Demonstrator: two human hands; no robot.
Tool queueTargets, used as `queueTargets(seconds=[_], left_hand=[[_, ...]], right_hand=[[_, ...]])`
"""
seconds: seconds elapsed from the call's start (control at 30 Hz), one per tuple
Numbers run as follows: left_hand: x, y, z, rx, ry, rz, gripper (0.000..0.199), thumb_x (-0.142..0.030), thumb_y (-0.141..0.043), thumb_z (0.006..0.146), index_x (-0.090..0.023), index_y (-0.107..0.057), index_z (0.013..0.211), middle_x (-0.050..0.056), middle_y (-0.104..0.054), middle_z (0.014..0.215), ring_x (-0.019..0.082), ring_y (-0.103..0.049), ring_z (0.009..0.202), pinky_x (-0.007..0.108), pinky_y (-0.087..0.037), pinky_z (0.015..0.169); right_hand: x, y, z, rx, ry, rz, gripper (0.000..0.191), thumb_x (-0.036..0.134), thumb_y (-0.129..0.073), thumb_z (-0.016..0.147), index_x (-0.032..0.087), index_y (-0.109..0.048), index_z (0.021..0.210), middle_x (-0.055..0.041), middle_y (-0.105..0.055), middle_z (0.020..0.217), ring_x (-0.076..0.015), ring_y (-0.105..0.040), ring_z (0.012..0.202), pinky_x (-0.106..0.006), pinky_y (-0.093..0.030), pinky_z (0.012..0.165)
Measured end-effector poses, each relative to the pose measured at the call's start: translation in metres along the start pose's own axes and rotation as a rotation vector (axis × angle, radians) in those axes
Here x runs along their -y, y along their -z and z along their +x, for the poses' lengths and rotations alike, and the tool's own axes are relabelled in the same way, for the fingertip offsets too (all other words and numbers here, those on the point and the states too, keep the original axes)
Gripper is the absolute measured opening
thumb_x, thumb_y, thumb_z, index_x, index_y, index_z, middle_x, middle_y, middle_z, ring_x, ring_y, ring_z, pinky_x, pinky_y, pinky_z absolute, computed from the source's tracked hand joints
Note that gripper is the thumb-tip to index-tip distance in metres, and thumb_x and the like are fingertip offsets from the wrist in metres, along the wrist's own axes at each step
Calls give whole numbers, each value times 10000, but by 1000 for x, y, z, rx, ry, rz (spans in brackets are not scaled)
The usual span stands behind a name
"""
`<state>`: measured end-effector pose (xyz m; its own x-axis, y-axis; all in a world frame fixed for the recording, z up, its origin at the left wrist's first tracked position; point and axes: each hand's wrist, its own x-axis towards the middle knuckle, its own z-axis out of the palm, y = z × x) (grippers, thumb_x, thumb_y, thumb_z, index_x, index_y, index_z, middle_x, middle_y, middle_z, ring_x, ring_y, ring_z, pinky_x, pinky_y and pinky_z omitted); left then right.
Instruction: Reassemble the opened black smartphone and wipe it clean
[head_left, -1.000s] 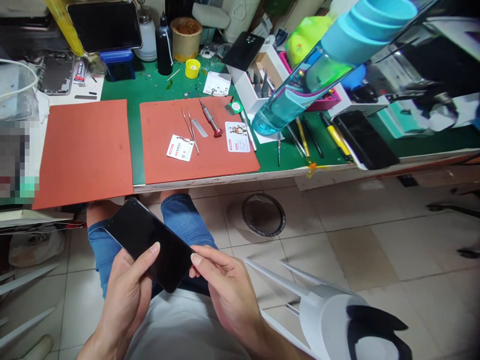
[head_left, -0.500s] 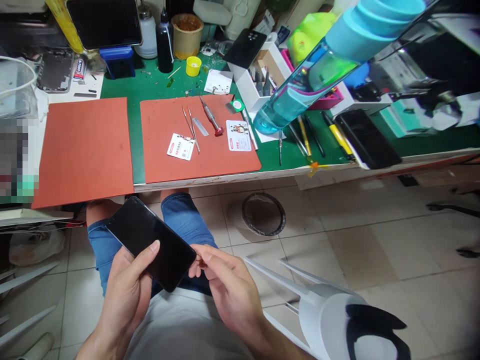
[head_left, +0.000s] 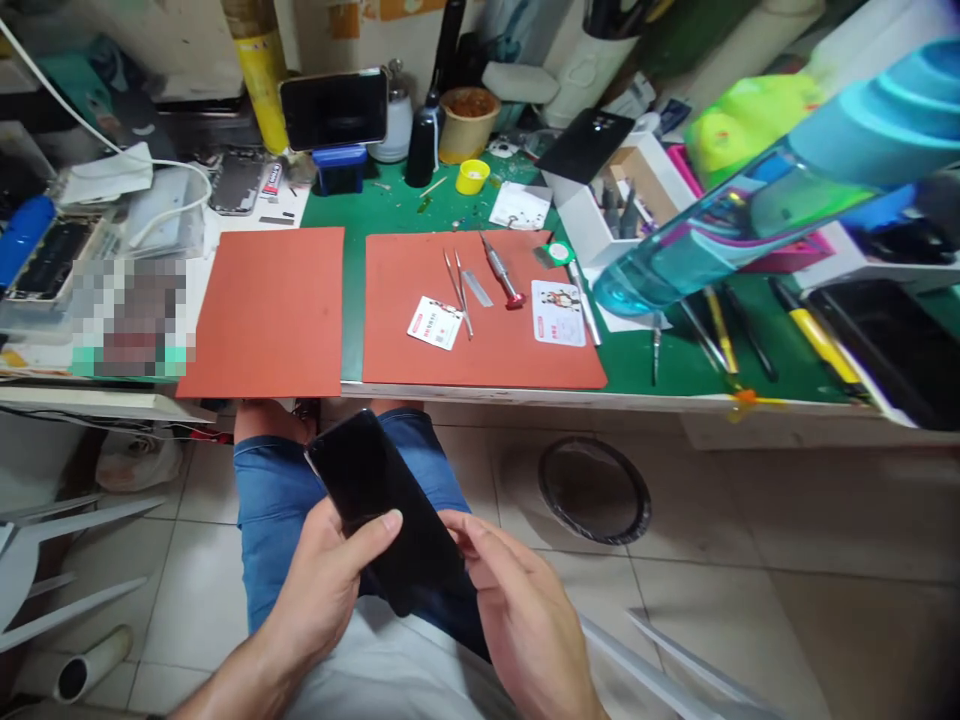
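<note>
A black smartphone (head_left: 397, 500) lies tilted above my lap, its dark screen facing up. My left hand (head_left: 330, 565) grips it from the lower left, with the thumb across the screen. At the phone's right edge is my right hand (head_left: 529, 610), thumb and forefinger pinched together; whether something small is between them is hidden. Beyond the phone, an orange mat (head_left: 405, 265) bears metal tweezers (head_left: 466, 312), a screwdriver (head_left: 499, 267) with a red end, a small clear strip (head_left: 478, 289) and two printed cards, one at the left (head_left: 435, 322) and one at the right (head_left: 558, 318).
A second orange mat (head_left: 270, 310) lies to the left. A tall blue bottle (head_left: 690, 245) leans over the right of the green desk, near pens and another phone (head_left: 892, 340). Below the desk edge stands a round bin (head_left: 595, 490); chair legs (head_left: 652, 670) show at lower right.
The view has swung left, so desk things appear further right. The phone now points more steeply away from me. My right fingers stay pinched by its right edge.
</note>
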<state>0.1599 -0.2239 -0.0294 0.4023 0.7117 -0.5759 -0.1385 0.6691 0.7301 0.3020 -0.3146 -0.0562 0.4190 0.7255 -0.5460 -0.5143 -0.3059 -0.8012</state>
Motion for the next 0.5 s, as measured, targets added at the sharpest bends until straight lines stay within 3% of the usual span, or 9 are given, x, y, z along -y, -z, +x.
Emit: queueTargets(seconds=[0.1,0.23,0.5], left_hand=[[2,5,-1,59,-1,67,303,-413,-849,894,-167,-810,1067,63,-792,970,197,-702,916,297,-544,865],[3,9,-3,116,-6,140,354,-492,-723,990,-168,-818,1099,75,-784,1010,212,-680,956,303,-518,867],[4,9,-5,122,1,142,419,-552,-699,991,-169,-814,1115,79,-766,1044,199,-634,936,296,-492,843]], right_hand=[[-1,4,-1,115,-24,-44,385,592,-824,867,289,-880,1099,-97,-844,1064,-295,-753,1012,-415,-592,989],[-2,2,-3,280,-55,-42,378,470,-870,875,327,-845,1224,-92,-835,1175,-290,-768,1046,-430,-598,1023],[2,-2,-5,300,-106,14,405,452,-868,881,292,-838,1252,-114,-841,1139,-303,-772,1028,-472,-598,1020]])
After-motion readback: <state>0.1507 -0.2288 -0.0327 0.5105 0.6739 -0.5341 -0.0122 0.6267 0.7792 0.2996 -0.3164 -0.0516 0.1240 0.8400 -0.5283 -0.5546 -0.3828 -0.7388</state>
